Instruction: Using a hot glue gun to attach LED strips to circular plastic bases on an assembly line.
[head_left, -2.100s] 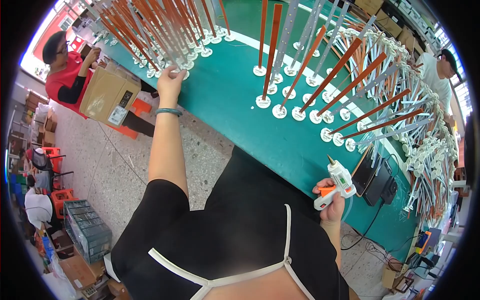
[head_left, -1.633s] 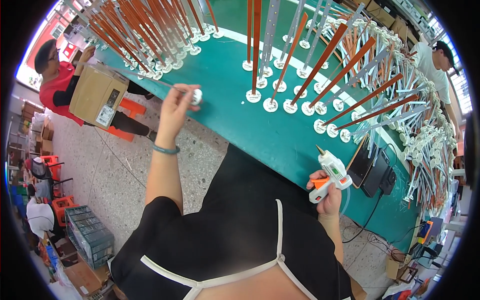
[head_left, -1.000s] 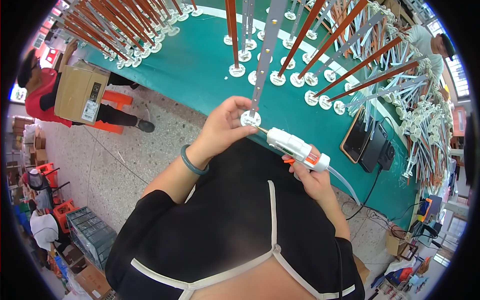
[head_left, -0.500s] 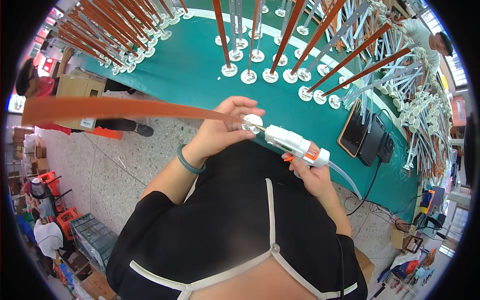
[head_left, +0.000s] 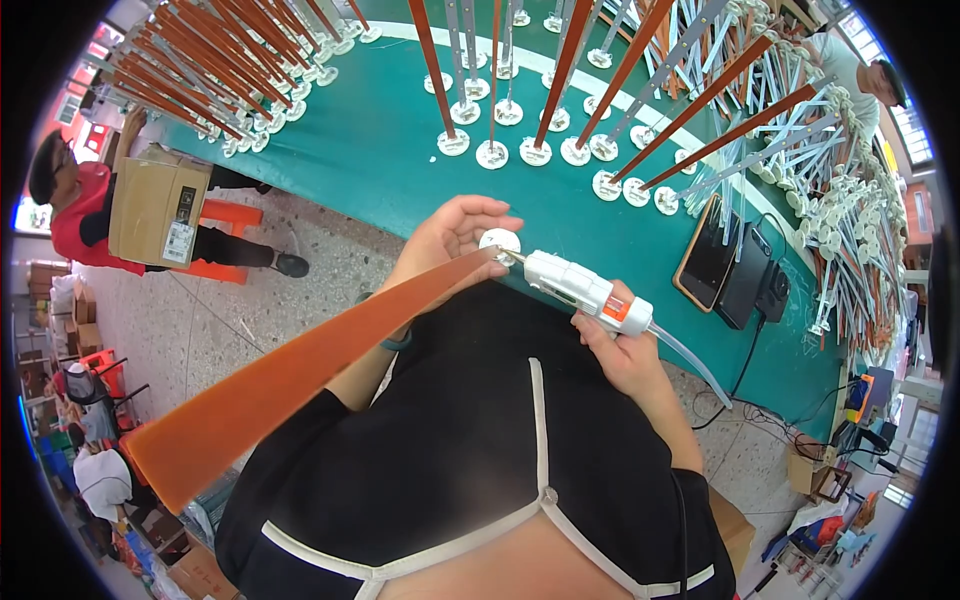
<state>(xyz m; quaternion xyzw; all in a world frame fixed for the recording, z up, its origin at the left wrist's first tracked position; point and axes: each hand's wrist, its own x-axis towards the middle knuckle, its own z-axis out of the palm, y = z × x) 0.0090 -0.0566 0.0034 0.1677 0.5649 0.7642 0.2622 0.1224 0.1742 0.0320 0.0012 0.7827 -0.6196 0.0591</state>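
Observation:
A small round white disc (head_left: 497, 238), fixed to the end of a long flat orange-brown strip (head_left: 320, 365), is gripped in the fingers of my left hand (head_left: 440, 235). The strip slants from the disc toward the lower left, across my left forearm, and hides part of my fingers. My right hand (head_left: 628, 358) is closed around a white hot glue gun (head_left: 575, 285). The gun's metal nozzle reaches the disc where the strip joins it. A translucent glue stick (head_left: 695, 365) sticks out of the gun's rear end.
Several finished-looking strips on white discs (head_left: 535, 150) stand on the green table (head_left: 370, 175). More stand at the far left. A pile of strips (head_left: 850, 240) lies at right. Near it are a phone (head_left: 700, 265) and a black device (head_left: 742, 280). A person sits at left beside a cardboard box (head_left: 160, 212).
The strip has swung from pointing left to pointing lower left, turning with the disc in my left hand. The glue gun has shifted slightly left, its nozzle still at the disc.

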